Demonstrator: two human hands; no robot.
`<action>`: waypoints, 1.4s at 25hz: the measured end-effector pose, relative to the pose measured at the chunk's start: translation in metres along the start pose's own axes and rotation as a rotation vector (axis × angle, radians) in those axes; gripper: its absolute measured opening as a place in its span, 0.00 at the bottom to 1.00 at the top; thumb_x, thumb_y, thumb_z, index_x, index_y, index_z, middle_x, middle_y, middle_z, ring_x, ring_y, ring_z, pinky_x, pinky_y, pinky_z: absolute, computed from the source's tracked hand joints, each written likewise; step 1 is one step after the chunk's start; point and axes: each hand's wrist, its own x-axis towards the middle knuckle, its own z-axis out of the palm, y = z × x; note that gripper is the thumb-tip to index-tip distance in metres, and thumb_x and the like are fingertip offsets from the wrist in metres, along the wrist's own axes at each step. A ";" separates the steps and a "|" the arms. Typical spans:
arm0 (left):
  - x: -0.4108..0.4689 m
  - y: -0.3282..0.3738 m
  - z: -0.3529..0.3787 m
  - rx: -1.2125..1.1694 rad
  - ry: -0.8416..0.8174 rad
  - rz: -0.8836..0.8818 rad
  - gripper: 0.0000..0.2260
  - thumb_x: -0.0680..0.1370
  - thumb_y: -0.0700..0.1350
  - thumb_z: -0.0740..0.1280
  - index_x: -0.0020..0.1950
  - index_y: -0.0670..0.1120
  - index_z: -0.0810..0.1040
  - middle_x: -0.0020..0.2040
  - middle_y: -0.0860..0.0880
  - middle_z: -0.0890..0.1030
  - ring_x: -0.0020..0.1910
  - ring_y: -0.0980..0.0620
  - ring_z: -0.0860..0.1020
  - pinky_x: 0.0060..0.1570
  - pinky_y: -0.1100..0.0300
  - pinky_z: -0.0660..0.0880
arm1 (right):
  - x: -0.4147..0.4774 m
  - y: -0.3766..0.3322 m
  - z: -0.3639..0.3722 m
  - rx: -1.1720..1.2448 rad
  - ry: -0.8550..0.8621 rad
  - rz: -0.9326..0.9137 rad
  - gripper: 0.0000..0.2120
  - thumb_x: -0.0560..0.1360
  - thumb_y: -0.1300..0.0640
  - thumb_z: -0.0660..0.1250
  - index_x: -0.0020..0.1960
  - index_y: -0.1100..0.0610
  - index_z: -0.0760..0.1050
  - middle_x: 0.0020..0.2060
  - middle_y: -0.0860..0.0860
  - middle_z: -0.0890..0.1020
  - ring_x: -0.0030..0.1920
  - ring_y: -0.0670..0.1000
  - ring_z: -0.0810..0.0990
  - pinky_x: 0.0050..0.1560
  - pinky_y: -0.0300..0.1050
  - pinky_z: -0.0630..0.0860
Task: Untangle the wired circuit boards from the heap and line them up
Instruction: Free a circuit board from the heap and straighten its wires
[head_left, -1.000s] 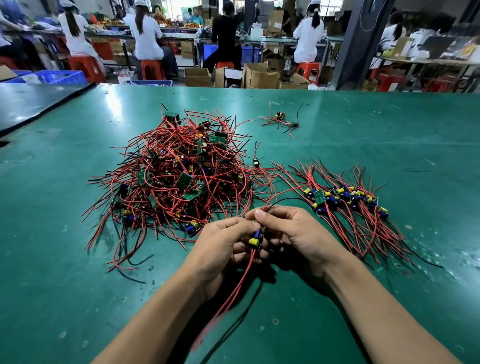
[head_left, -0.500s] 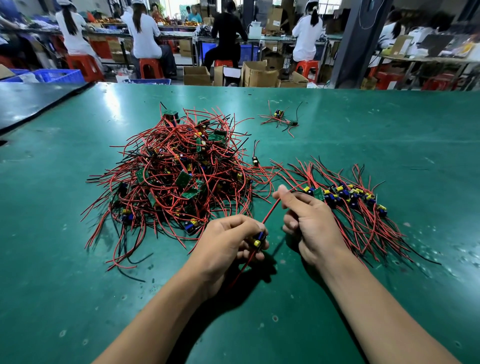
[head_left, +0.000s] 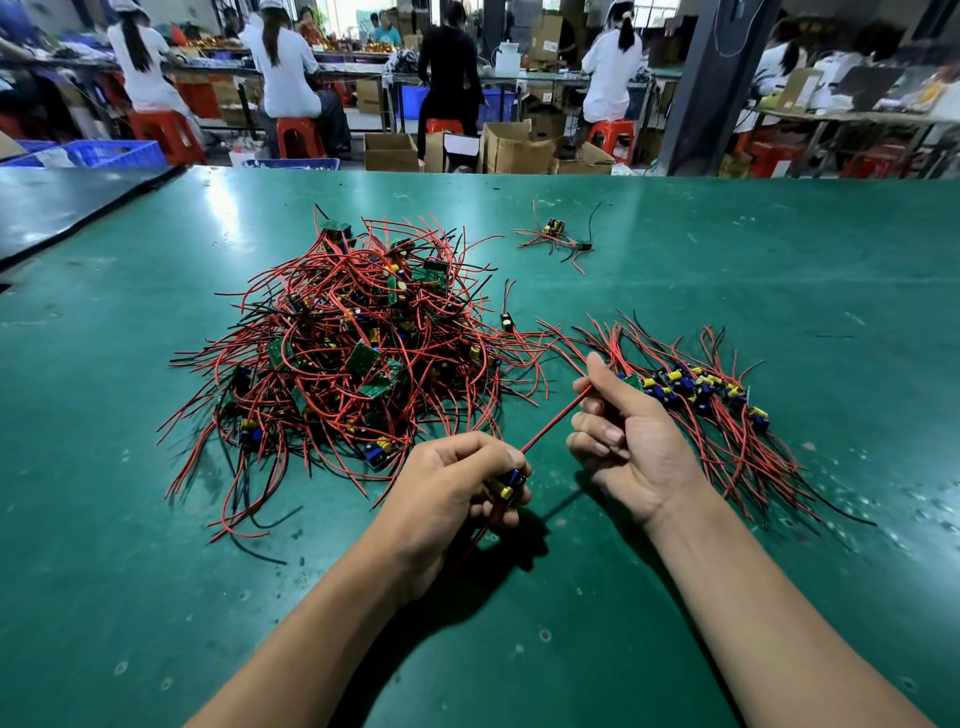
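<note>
Now my left hand (head_left: 457, 499) grips one small board (head_left: 508, 483) near me, and my right hand (head_left: 628, 441) pinches its red wire (head_left: 550, 421), stretched straight between them. I judge the task well under half done: a short row (head_left: 696, 389) of boards lies lined up just right of that hand, while the big heap (head_left: 358, 353) at the left is all tangled. I can read no label or writing.

One tangled heap (head_left: 353, 358); one lined-up row (head_left: 696, 389); one far stray cluster (head_left: 556, 234); one loose board (head_left: 507, 322); one held board (head_left: 506, 483).
</note>
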 end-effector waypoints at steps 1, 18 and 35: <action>0.000 0.000 0.000 -0.001 -0.004 -0.003 0.05 0.68 0.42 0.68 0.33 0.45 0.82 0.34 0.44 0.79 0.32 0.51 0.78 0.28 0.63 0.73 | 0.000 -0.001 0.000 0.032 0.014 0.001 0.12 0.70 0.52 0.71 0.33 0.59 0.76 0.25 0.47 0.66 0.16 0.41 0.60 0.18 0.32 0.57; 0.005 -0.004 -0.005 -0.043 0.068 -0.019 0.09 0.77 0.37 0.67 0.38 0.43 0.83 0.33 0.45 0.80 0.31 0.53 0.79 0.29 0.63 0.76 | -0.014 0.023 0.002 -0.629 -0.268 0.115 0.12 0.73 0.47 0.73 0.47 0.56 0.84 0.30 0.50 0.75 0.26 0.44 0.69 0.25 0.36 0.65; 0.001 -0.001 -0.005 -0.031 0.018 -0.073 0.07 0.75 0.44 0.71 0.39 0.42 0.83 0.35 0.40 0.82 0.31 0.48 0.80 0.31 0.61 0.78 | 0.007 0.003 -0.014 -0.201 0.106 -0.030 0.17 0.75 0.44 0.70 0.43 0.59 0.84 0.29 0.47 0.72 0.22 0.42 0.63 0.20 0.35 0.60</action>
